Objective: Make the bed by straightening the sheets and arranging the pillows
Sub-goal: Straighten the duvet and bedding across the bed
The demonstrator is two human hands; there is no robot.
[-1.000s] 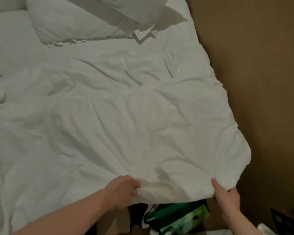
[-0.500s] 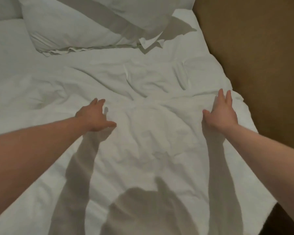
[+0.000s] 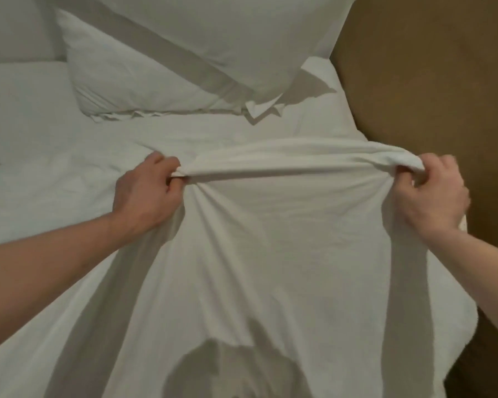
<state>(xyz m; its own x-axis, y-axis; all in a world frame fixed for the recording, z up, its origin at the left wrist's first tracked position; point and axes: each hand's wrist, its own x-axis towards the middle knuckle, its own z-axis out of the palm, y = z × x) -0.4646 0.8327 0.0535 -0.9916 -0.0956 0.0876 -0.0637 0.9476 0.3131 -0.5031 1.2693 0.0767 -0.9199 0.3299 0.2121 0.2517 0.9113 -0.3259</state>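
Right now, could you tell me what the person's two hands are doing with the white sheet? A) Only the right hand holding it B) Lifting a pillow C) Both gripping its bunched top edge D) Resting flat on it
C: the left hand and right hand each clench the white sheet's bunched top edge, stretched between them.
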